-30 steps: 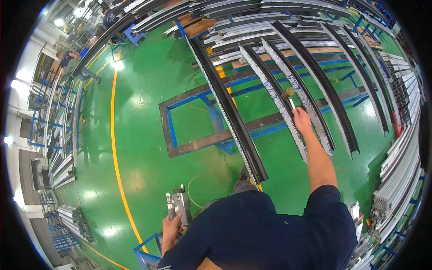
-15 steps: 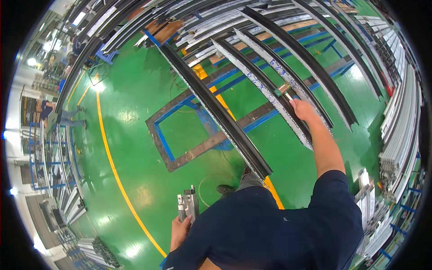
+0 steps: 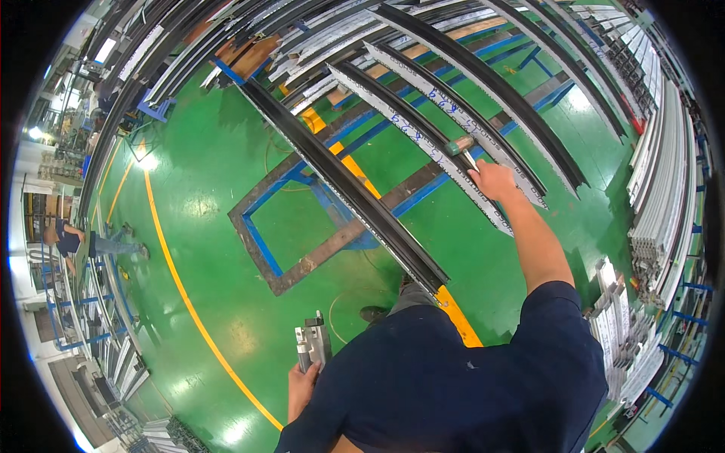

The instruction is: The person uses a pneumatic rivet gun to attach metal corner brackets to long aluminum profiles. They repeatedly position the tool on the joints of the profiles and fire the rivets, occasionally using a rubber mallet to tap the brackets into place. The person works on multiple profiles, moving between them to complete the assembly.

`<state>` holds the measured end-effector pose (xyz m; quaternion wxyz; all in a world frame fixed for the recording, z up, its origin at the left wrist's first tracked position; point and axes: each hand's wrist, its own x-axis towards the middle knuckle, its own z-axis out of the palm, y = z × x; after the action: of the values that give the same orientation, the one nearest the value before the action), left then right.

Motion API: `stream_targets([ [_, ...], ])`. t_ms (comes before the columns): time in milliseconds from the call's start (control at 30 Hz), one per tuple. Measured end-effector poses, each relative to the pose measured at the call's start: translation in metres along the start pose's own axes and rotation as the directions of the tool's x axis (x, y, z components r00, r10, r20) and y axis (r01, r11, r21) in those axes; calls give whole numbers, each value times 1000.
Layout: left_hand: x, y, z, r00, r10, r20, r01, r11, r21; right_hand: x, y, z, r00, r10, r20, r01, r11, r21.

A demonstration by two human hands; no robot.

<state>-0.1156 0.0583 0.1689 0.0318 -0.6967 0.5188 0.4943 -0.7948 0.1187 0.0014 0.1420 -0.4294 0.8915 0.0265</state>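
My right hand (image 3: 495, 182) is closed around the handle of a mallet (image 3: 460, 144) with a greenish-brown head. The mallet head is over a black and white metal profile (image 3: 423, 134) with blue handwriting; whether it touches cannot be told. Low at the left, my left hand (image 3: 300, 383) grips a silvery metal fitting (image 3: 314, 341), blocky with a small post on top. Nearest my body lies a long black profile (image 3: 340, 175), its near end just in front of my legs.
A dark steel frame with blue edges (image 3: 249, 249) carries the profiles over the green floor. More long profiles (image 3: 491, 83) lie to the right, and bundled light profiles (image 3: 657, 204) are stacked at the far right. Another person (image 3: 75, 241) is by racks at the left.
The whole view has shifted slightly, the profiles now appearing a little further left. Both hands keep their holds, and the mallet head has turned a little. The other person now appears bent over.
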Motion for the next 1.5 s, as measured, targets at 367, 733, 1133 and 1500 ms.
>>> stream_targets([
  [367,0,-12,6,998,56,13,-55,997,-58,-1,-2,1,990,132,-47,-124,983,138],
  [733,-1,-4,16,999,34,32,-34,999,-17,-12,-13,-29,855,289,-430,-24,851,525],
  [1133,22,-5,-9,985,130,113,-136,990,41,-288,-304,-302,291,-574,-765,168,-757,631],
  [1500,87,-73,-66,928,258,271,-320,922,218,-394,-341,-305,390,-546,-741,379,-638,670],
])
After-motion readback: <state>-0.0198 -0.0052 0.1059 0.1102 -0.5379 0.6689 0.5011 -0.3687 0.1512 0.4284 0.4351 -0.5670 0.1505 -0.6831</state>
